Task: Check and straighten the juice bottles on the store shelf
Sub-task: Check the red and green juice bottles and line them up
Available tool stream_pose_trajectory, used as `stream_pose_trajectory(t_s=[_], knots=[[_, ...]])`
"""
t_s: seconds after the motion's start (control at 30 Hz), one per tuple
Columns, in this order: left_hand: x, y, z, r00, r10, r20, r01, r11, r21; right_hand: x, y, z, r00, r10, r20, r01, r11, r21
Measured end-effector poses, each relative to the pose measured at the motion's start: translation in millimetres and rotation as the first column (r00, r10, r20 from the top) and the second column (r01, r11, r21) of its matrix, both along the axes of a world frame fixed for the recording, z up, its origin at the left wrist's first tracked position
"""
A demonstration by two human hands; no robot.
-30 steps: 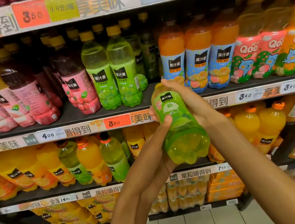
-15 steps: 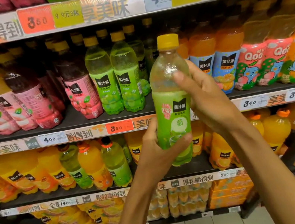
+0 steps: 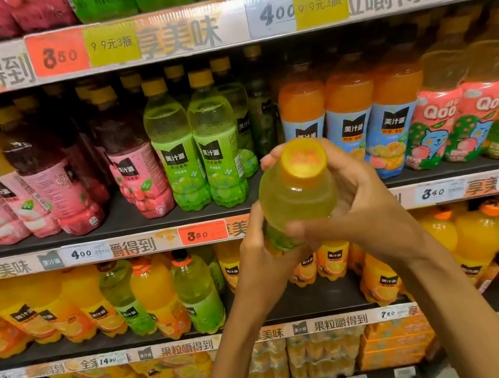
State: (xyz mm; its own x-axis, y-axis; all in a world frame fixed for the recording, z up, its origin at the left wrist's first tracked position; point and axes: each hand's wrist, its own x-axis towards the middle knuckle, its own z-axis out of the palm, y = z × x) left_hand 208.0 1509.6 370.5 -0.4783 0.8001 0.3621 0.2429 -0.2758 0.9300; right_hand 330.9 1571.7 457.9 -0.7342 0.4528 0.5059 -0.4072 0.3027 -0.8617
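Both hands grip one green juice bottle in front of the shelf: the left hand wraps its lower body, the right hand curls round its shoulder, yellow cap tipped toward the camera.

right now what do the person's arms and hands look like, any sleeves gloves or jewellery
Both forearms are bare as far as the frame shows: no sleeves reach into view. The left hand and the right hand wear no gloves, and no watch, bracelet or ring is visible. The arms are slender, and the fingernails look short and unpainted.
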Motion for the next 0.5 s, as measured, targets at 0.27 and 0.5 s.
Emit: stream_pose_trajectory(t_s=[0.27, 0.5], knots=[[-12.0, 22.9, 1.9, 0.989, 0.105, 0.103, -0.103, 0.994, -0.023, -50.8, 31.4, 6.6, 0.949, -0.305, -0.082, 0.269, 0.917, -0.295], [-25.4, 44.6, 1.3, 0.962, 0.273, 0.014, -0.272, 0.961, -0.055, -82.4, 46.6, 3.7, 0.906, -0.413, -0.093, 0.406, 0.91, -0.085]])
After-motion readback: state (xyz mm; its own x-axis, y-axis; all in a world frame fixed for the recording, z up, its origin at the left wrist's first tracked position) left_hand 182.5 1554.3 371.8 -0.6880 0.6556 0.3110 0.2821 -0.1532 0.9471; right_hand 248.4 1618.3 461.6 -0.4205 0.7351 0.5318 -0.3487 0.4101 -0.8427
